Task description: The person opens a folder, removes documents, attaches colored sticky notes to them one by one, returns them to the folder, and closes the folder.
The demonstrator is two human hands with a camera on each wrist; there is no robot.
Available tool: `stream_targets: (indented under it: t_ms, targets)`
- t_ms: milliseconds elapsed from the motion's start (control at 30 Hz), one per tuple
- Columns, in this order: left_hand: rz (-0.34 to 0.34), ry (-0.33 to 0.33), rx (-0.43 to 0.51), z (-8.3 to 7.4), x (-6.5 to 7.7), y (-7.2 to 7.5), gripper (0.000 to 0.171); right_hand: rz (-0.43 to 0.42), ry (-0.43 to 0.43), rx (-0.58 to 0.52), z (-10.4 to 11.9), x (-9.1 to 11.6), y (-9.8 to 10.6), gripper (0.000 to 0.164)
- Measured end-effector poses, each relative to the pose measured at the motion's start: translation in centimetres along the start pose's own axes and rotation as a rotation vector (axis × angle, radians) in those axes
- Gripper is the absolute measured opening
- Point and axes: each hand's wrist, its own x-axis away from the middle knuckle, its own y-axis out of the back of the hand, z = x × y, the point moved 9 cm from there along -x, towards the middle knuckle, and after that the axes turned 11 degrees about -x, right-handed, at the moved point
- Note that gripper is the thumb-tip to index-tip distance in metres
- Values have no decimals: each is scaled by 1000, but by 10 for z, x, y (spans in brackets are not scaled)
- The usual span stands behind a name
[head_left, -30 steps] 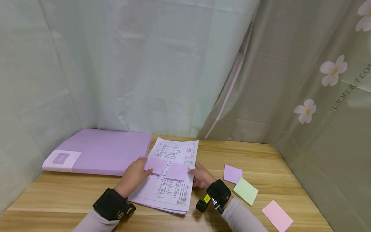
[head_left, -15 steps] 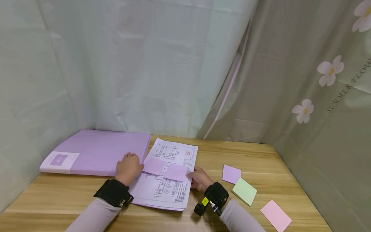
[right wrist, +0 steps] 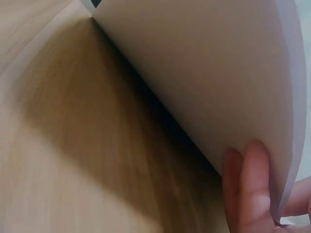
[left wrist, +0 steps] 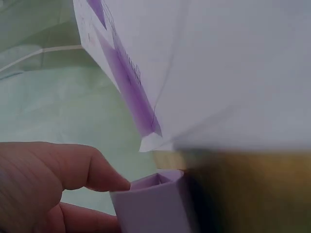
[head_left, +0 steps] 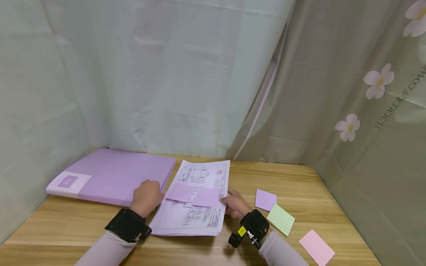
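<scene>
My right hand point(head_left: 237, 205) grips the right edge of a stack of printed drawings point(head_left: 189, 225), thumb on top and fingers beneath. In the right wrist view the stack's underside point(right wrist: 209, 63) stands tilted up off the table on that side. Two purple sticky notes point(head_left: 207, 197) lie across the top sheet. My left hand point(head_left: 147, 197) holds the near right corner of a purple folder point(head_left: 123, 170), left of the stack. Thumb and fingers pinch the folder's edge point(left wrist: 153, 206) in the left wrist view; the rest of that hand is out of that view.
On the wooden table point(head_left: 293, 184), to the right, lie a purple sticky pad point(head_left: 265, 200), a green sticky pad point(head_left: 281, 219) and a pink sticky pad point(head_left: 317, 247). A pale curtain point(head_left: 173, 81) closes off the back and sides.
My left hand has left the papers and sticky note and moved left onto the folder's corner. The folder has shifted slightly. My right hand has brought the stack a little to the right, tilting it.
</scene>
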Motion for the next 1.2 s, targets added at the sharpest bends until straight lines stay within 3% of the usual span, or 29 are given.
stream_targets:
  t_ms: [333, 533, 933, 1200]
  targets:
    - [-16, -65, 4, -5, 23, 2, 24, 2, -6, -61, 16, 11, 26, 47]
    - [18, -99, -23, -10, 37, 0, 25, -28, -6, -40, 25, 21, 41, 47]
    - [26, -238, -44, -30, 68, 6, 39, -92, 20, -15, 41, 40, 69, 49]
    - [33, -284, -7, -40, 90, 7, 49, -61, 18, -25, 48, 49, 83, 52]
